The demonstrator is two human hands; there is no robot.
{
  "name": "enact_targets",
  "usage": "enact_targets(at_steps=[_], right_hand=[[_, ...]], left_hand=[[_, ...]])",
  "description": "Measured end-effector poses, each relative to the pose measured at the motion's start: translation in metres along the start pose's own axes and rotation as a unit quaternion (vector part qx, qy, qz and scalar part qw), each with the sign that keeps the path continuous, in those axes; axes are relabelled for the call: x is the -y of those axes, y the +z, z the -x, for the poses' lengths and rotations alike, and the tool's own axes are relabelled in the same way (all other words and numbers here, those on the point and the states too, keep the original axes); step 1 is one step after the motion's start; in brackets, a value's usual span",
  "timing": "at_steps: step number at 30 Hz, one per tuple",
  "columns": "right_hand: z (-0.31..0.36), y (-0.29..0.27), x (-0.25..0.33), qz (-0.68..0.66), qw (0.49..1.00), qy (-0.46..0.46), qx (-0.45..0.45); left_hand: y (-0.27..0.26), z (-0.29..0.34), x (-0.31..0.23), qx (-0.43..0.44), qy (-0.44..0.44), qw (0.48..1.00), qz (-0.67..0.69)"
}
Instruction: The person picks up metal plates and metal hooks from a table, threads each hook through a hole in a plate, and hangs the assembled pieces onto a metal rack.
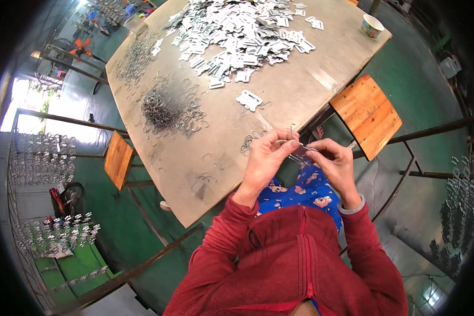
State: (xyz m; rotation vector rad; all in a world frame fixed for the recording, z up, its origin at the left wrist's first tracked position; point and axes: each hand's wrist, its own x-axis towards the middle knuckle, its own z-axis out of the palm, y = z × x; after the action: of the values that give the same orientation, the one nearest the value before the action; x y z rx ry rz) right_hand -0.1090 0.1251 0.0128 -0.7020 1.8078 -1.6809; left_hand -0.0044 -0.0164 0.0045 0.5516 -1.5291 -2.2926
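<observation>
Over the near edge of the table, both hands meet at a small metal plate (300, 150) with thin wire hooks on it. My left hand (262, 162) pinches its left side between thumb and fingers. Closed on the opposite side is my right hand (334, 164), thumb against fingertips. The fingers hide part of the plate. A small cluster of wire hooks (246, 143) lies on the table beside my left hand. Farther in are a few loose silvery plates (248, 100), close to a large heap of similar plates (237, 39). A tangled dark pile of wire hooks (160, 108) sits to the left.
The brown table (231, 118) spreads ahead of me. A patterned paper cup (372, 26) stands at its far right corner, a clear container (136, 25) at the far left. Wooden stools (367, 117) flank the table. Racks of hanging metal pieces (42, 158) stand on both sides.
</observation>
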Motion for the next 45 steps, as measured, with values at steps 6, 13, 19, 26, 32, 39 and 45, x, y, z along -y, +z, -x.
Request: enact_targets(at_steps=[6, 13, 19, 26, 32, 39, 45], right_hand=[[-0.019, -0.013, -0.004, 0.018, 0.999, -0.043, 0.029], [-0.140, 0.065, -0.036, 0.267, 0.921, -0.246, 0.140], [-0.193, 0.097, -0.067, 0.462, 0.775, -0.353, 0.246], [-0.196, 0.075, -0.069, 0.324, 0.851, -0.393, 0.130], [-0.140, 0.039, -0.051, -0.220, 0.970, 0.050, 0.084], [-0.072, 0.004, -0.021, -0.160, 0.980, 0.057, 0.105], [-0.057, -0.009, -0.001, -0.112, 0.989, 0.032, 0.090]], left_hand=[[0.008, 0.013, 0.002, -0.022, 0.104, 0.988, -0.113], [0.007, 0.029, 0.007, -0.050, 0.149, 0.975, -0.155], [0.002, 0.038, 0.004, -0.042, 0.171, 0.969, -0.170], [-0.004, 0.032, 0.019, -0.055, 0.147, 0.982, -0.102], [-0.008, 0.021, 0.034, -0.050, 0.109, 0.989, -0.085], [-0.004, 0.006, 0.047, -0.085, 0.122, 0.986, -0.070], [-0.001, 0.006, 0.051, -0.071, 0.112, 0.985, -0.109]])
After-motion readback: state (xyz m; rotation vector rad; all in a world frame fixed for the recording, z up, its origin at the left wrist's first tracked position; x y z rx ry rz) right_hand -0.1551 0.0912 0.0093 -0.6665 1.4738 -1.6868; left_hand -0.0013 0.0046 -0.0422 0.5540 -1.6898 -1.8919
